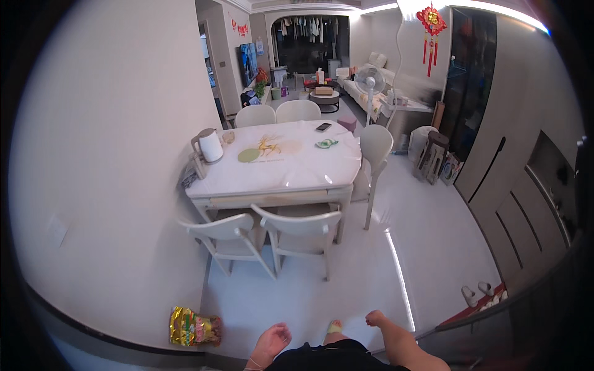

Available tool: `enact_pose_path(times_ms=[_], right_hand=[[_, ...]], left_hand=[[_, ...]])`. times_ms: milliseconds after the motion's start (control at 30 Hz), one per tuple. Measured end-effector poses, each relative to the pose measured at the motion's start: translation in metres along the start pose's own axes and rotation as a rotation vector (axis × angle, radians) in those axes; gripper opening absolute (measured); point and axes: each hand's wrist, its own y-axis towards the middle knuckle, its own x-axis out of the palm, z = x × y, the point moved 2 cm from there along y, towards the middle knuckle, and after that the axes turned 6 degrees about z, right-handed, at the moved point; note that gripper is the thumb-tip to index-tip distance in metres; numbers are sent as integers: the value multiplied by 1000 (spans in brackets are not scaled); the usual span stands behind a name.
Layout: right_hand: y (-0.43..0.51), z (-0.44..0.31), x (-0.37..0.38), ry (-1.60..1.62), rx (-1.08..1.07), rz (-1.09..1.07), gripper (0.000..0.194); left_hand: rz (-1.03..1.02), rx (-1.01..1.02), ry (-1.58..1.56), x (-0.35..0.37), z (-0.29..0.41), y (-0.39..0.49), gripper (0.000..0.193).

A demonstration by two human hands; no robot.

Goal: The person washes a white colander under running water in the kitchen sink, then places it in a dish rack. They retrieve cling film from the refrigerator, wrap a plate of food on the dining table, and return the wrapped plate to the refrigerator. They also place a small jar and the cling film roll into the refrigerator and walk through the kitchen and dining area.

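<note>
My left hand [274,339] hangs at the bottom of the view over the pale floor [297,297], its fingers loosely curled with nothing in them. A thin band circles that wrist. To its left, a shiny gold and multicoloured plastic bag [188,327] rests on the floor against the wall. Lower right of centre, my right hand [375,318] is held out from the body with its fingers bent. Whether anything lies inside them is hidden. Between the hands, one foot in a light green slipper [335,326] shows below dark clothing [336,357].
A white dining table [306,174] stands ahead, with two chairs [301,232] at its near side. It bears an electric kettle [211,146], a phone [323,126] and a green-and-white packet [326,143]. Grey cabinets [515,199] line the right; slippers [469,296] lie by them.
</note>
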Motion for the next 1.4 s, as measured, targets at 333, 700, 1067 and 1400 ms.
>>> enact_pose_path(times_ms=[333,700,1067,1400], right_hand=[[96,-35,-151,694,341,58,20],[232,-154,-346,582,-132,150,19],[520,-371,-521,-142,-898,594,36],[703,-469,-584,-563,-921,471,67]], left_hand=[[-89,94,262,190,35,119,14],[-224,138,219,320,97,251,15],[166,555,-187,378,114,298,15],[624,783,-571,434,47,267,12]])
